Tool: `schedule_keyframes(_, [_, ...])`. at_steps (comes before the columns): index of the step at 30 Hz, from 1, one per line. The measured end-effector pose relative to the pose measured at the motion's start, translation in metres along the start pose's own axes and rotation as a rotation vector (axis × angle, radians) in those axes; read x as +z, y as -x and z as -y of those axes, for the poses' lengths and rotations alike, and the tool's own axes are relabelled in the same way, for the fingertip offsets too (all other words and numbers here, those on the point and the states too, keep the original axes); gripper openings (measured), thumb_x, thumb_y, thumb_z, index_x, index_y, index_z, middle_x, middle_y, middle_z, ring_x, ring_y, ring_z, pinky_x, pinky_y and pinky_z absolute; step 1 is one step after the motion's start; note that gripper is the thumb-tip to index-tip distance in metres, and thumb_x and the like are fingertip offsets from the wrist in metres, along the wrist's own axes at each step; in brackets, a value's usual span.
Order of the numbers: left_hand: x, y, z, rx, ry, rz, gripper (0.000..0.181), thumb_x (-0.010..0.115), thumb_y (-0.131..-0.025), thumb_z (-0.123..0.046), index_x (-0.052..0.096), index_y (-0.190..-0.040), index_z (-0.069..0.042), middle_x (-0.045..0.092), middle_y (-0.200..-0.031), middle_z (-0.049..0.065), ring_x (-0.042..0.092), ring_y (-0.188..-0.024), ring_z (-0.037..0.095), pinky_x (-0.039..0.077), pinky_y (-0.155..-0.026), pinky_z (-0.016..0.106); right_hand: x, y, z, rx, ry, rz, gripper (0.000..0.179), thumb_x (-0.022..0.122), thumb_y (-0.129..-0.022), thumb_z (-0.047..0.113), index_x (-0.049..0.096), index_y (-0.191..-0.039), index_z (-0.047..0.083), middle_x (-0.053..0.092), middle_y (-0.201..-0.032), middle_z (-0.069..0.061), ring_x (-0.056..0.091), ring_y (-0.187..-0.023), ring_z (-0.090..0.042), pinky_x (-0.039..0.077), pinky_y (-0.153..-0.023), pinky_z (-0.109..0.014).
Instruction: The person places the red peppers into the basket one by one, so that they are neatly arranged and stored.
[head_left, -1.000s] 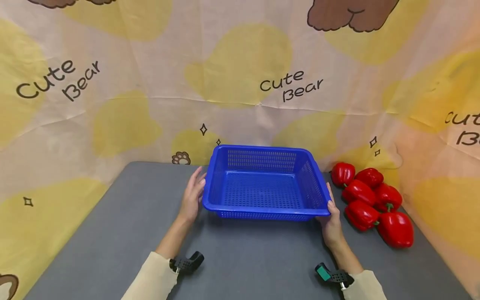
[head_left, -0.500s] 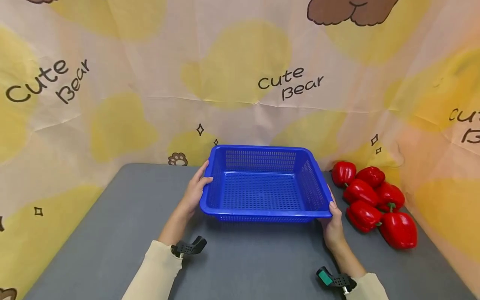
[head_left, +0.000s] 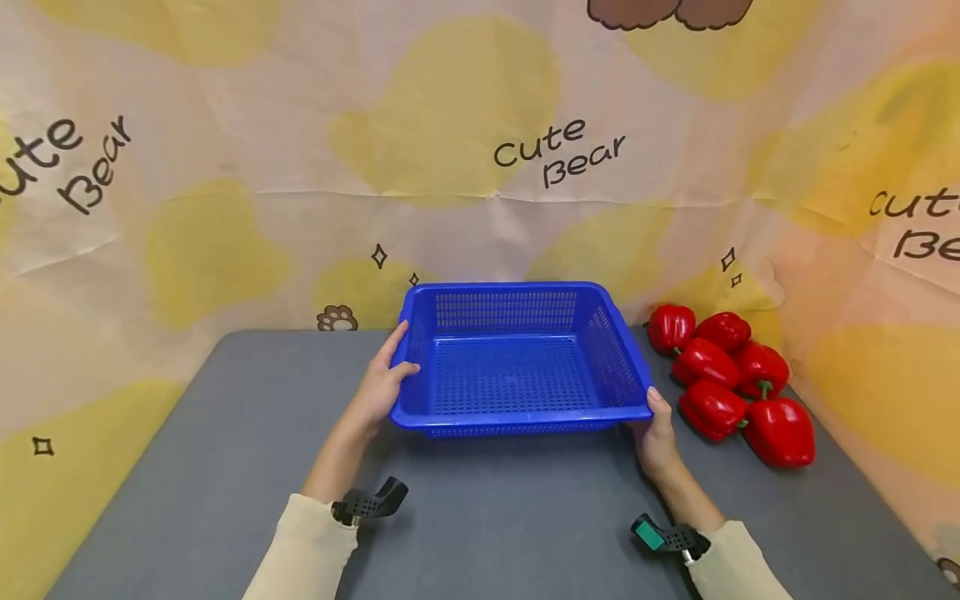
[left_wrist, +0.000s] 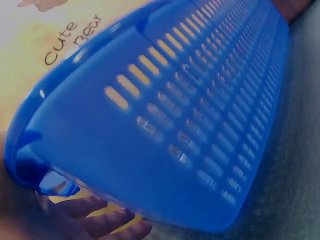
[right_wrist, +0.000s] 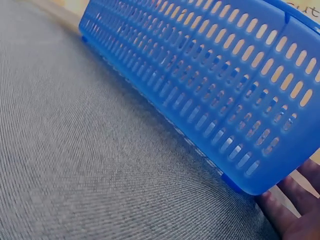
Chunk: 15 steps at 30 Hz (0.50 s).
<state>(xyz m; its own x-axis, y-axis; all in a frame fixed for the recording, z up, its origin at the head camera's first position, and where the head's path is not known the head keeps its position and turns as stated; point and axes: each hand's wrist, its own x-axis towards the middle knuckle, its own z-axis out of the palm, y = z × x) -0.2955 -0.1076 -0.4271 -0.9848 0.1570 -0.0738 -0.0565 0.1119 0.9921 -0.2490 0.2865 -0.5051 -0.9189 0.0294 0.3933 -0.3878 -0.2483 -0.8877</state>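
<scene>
A rectangular blue plastic basket (head_left: 525, 419) with slotted sides stands in the middle of the head view, nothing inside it. My left hand (head_left: 377, 392) grips its left rim, thumb laid over the edge. In the left wrist view, several fingers (left_wrist: 107, 222) reach under the rim along the outside of the basket (left_wrist: 95, 135). On the opposite side, my right hand (head_left: 657, 437) holds the near right corner with the thumb on the rim. The right wrist view has fingers (right_wrist: 280, 212) against the basket's (right_wrist: 295, 155) outer end, close over the table.
Several red bell peppers (head_left: 707, 364) lie clustered on the grey table (head_left: 487, 517), just right of the basket and right hand. A patterned cloth (head_left: 450, 125) hangs behind the table and along its sides. Each wrist wears a black camera mount (head_left: 371, 502).
My left hand has closed from beside the basket onto its left rim, thumb coming over the edge. The right thumb has moved up onto the rim. The head view has shifted slightly.
</scene>
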Motion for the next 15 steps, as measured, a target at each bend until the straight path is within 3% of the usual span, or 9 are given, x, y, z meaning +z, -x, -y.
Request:
schedule_keyframes(4, [-0.002,-0.001,0.002,-0.002,-0.016,-0.002,0.075,0.044,-0.098,-0.007,0.014,-0.164,-0.029,0.021,-0.167,0.021,0.043,-0.14,0.043,0.047,-0.108,0.055,-0.009,-0.001,-0.017,-0.022,-0.025,-0.023,0.046,0.023,-0.107,0.028,0.063,-0.129,0.02,0.072,-0.118,0.012,0.066,-0.104,-0.001,0.051,-0.089,-0.02])
schedule_keyframes(9, [-0.004,0.0,0.001,-0.012,-0.036,-0.004,0.068,0.044,-0.104,-0.014,0.016,-0.163,-0.03,0.023,-0.167,0.019,0.046,-0.138,0.043,0.048,-0.107,0.055,-0.003,0.002,-0.017,-0.044,-0.05,-0.034,0.046,0.03,-0.106,0.034,0.062,-0.133,0.014,0.073,-0.12,0.008,0.066,-0.105,-0.003,0.051,-0.089,-0.02])
schedule_keyframes(15, [-0.004,-0.001,0.002,-0.013,-0.062,-0.013,0.064,0.045,-0.106,-0.022,0.017,-0.163,-0.034,0.026,-0.166,0.017,0.052,-0.134,0.044,0.052,-0.104,0.053,-0.005,-0.001,-0.016,-0.033,-0.045,-0.026,0.05,0.028,-0.107,0.036,0.057,-0.139,0.011,0.072,-0.124,0.007,0.066,-0.109,-0.004,0.052,-0.091,-0.021])
